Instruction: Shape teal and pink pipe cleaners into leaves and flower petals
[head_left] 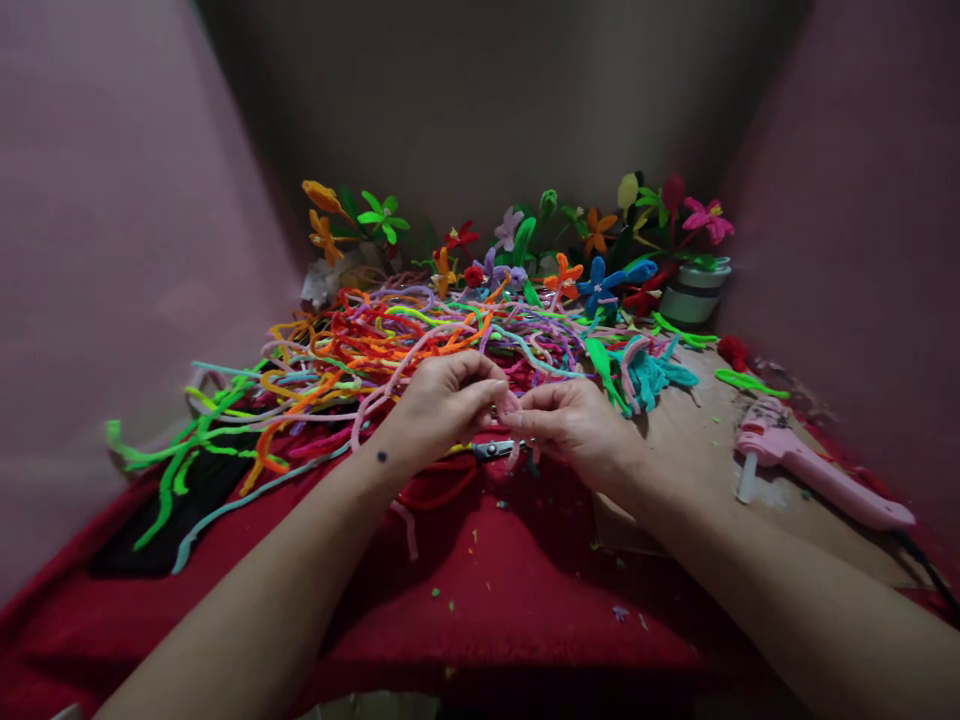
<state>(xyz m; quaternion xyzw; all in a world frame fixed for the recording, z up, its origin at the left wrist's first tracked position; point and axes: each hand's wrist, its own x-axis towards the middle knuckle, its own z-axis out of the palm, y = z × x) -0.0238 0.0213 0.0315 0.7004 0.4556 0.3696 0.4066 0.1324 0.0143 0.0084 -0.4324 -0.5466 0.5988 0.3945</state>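
My left hand (450,400) and my right hand (585,428) meet above the front edge of the pile, fingertips pinched close together. Between them is a light pink pipe cleaner (511,402), bent small and mostly hidden by the fingers. A pink end hangs below the right fingertips. Just beneath lies a small metal cutting tool (495,450), partly covered by my hands, so its exact kind cannot be made out. Behind my hands spreads a tangled heap of pipe cleaners (375,335) in many colours.
Finished pipe-cleaner flowers (598,286) stand along the back, some near a pale jar (694,292). At right, a pink glue gun (817,465) rests on cardboard (679,440). Green pipe cleaners (176,455) overhang a black flat object (142,535) at left. Scraps dot the red cloth (525,610).
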